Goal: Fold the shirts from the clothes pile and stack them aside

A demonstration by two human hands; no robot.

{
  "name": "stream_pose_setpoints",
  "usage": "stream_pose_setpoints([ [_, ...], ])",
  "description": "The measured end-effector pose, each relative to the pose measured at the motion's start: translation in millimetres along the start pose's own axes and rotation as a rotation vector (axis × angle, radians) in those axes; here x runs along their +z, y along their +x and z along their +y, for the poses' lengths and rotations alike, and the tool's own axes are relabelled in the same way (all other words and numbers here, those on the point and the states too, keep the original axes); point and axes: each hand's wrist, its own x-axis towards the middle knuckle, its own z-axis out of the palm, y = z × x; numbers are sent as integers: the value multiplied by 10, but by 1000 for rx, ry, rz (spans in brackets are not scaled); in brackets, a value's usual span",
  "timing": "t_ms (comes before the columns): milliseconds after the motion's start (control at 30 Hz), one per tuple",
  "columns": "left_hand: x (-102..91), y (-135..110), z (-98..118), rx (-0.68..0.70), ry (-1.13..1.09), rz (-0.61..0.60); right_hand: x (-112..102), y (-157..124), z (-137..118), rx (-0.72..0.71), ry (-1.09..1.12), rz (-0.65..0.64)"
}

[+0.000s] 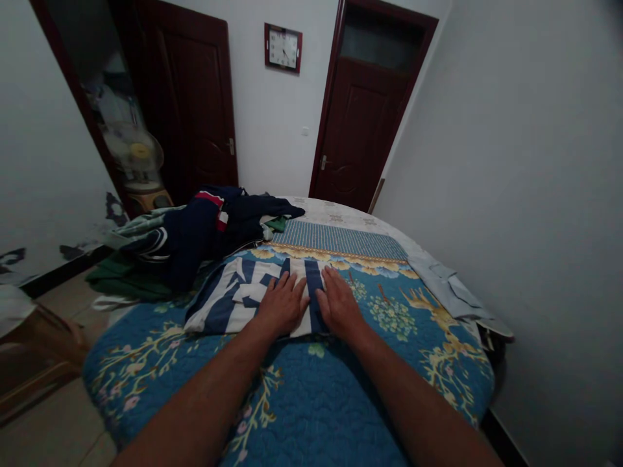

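The left hand point(282, 305) and the right hand point(338, 303) lie flat, side by side, on a blue-and-white striped garment point(243, 295). The fingers of both hands are stretched open and grip nothing. The garment is spread on the blue flowered bed cover point(311, 395), near the middle of the bed. A pile of dark clothes point(195, 233) lies toward the far left edge, and a light grey folded cloth point(450, 288) is at the right edge.

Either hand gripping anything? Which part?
Nothing gripped. Left hand and right hand lie flat, palms down, on the right end of the striped garment.
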Motion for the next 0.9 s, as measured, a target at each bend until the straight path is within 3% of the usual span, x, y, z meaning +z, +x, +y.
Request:
stream_pose_setpoints([
  [100,28,18,-80,-10,-10,-25,123,162,-52,67,-6,-120],
  [200,11,58,-167,-32,-24,-36,249,335,-28,235,-28,-236],
  [300,8,83,-208,-41,-37,-47,312,505,53,352,-39,-288],
  [500,17,76,-190,-65,-50,-60,353,780,224,435,-63,-354],
  [700,4,70,-178,-69,-56,-60,416,901,293,463,-100,-330],
  [900,-26,34,-166,-64,-66,-40,379,707,311,382,-137,-150],
])
